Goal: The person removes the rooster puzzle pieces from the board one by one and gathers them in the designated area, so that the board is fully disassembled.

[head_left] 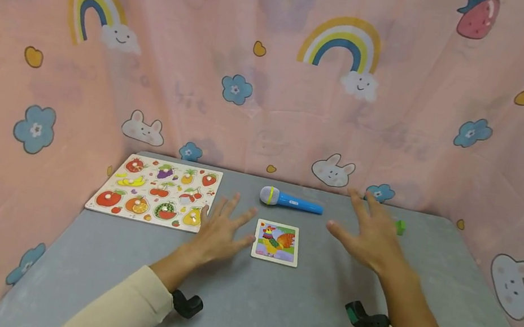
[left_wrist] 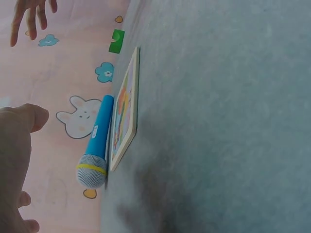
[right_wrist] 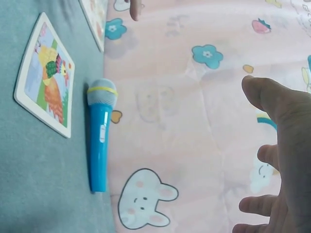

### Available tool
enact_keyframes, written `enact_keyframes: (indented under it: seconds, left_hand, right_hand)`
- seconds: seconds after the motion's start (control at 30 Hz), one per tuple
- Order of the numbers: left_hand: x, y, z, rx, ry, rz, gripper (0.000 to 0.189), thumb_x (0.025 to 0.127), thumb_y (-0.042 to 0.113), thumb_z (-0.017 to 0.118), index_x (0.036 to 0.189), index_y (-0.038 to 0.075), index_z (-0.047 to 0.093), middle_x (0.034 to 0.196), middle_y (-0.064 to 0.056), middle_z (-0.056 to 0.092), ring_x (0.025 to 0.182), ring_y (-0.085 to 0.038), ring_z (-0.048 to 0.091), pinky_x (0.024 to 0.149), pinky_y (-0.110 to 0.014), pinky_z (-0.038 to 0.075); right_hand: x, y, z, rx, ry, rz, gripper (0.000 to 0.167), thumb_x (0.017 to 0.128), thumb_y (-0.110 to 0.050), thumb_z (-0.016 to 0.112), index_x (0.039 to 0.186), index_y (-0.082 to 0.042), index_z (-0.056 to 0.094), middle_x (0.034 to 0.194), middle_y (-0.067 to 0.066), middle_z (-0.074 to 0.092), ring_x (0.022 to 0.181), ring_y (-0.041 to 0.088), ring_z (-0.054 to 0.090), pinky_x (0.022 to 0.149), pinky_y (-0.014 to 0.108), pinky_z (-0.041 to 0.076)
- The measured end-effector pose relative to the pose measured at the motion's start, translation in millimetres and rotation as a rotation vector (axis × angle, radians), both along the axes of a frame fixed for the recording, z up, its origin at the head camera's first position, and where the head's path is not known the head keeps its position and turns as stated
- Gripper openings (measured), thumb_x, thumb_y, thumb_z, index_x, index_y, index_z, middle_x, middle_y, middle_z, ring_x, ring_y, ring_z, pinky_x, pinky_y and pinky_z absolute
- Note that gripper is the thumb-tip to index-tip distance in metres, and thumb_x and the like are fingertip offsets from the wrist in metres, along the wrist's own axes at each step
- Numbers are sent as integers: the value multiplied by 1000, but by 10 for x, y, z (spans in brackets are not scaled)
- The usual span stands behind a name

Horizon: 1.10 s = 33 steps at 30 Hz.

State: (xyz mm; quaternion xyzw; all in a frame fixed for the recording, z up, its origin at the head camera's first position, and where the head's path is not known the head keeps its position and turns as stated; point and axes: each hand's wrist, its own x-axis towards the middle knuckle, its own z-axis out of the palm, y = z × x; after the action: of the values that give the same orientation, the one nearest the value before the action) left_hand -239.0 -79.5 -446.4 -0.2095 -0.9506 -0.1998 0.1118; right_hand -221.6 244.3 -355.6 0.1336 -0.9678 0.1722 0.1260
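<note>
My left hand (head_left: 220,235) hovers with spread fingers between the fruit puzzle board (head_left: 162,193) and the rooster picture puzzle (head_left: 276,243). Over the table's right half, my right hand (head_left: 374,235) is raised, its fingers apart and holding nothing. A blue toy microphone (head_left: 294,201) with a grey head and yellow ring lies behind the rooster puzzle. Beyond the right hand sits a small green block (head_left: 400,227), partly hidden by it in the head view. In the left wrist view the same green block (left_wrist: 116,41) shows a notch.
The grey tabletop (head_left: 289,316) meets a pink patterned curtain (head_left: 269,119) at its back and sides. Each wrist wears a black camera mount, the left mount (head_left: 187,305) and the right mount (head_left: 367,318).
</note>
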Motion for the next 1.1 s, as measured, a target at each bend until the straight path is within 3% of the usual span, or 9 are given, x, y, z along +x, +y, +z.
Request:
enact_keyframes:
  seconds: [0.33, 0.67, 1.1]
  left_hand:
    - [-14, 131, -90, -30, -70, -3, 58, 91, 55, 55, 145, 37, 45, 159, -8, 14, 140, -39, 18, 100, -71, 12]
    - [-31, 261, -175, -8, -83, -38, 52, 91, 53, 57, 141, 39, 50, 158, -12, 19, 139, -39, 22, 98, -72, 12]
    - [-39, 390, -306, 26, -146, -79, 48, 91, 48, 59, 136, 33, 58, 155, -17, 22, 137, -40, 23, 97, -74, 11]
  right_hand:
    - [-82, -56, -139, -36, -18, 5, 87, 89, -59, 55, 156, -18, 19, 152, 28, 19, 132, 55, 22, 96, 74, 18]
    - [-114, -99, -227, -62, -82, -22, 88, 89, -61, 53, 157, -24, 13, 154, 27, 15, 134, 56, 17, 95, 75, 16]
    - [-162, -214, -413, -101, -64, 2, 84, 90, -57, 56, 155, -15, 23, 152, 29, 20, 133, 56, 19, 97, 74, 14]
